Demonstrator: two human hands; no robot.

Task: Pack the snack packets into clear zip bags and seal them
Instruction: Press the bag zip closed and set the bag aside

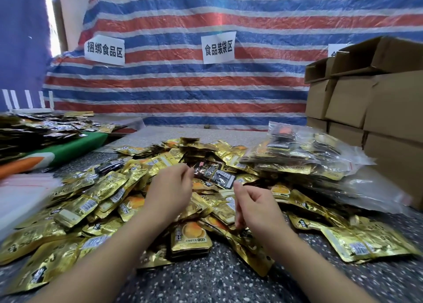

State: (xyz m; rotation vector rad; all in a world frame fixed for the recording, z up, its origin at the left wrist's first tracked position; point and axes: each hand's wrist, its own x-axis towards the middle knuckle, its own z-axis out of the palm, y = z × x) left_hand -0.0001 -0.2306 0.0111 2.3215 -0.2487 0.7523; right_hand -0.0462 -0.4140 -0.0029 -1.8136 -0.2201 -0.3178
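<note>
A big heap of gold snack packets [109, 202] covers the speckled table [206, 284], with a few black packets [214, 173] on top near the middle. My left hand [170, 189] hovers over the heap with its fingers loosely curled and nothing in it. My right hand [254, 203] is close beside it, thumb up and fingers hanging down toward the gold packets, and I see nothing gripped. Filled clear zip bags [297, 152] lie piled at the right. A blurred stack that looks like empty clear bags [25, 190] sits at the left edge.
Stacked cardboard boxes [377, 110] stand at the right. A green and orange sheet [68, 150] holds more dark packets [41, 128] at the far left. A striped tarp [206, 92] with paper signs hangs behind the table.
</note>
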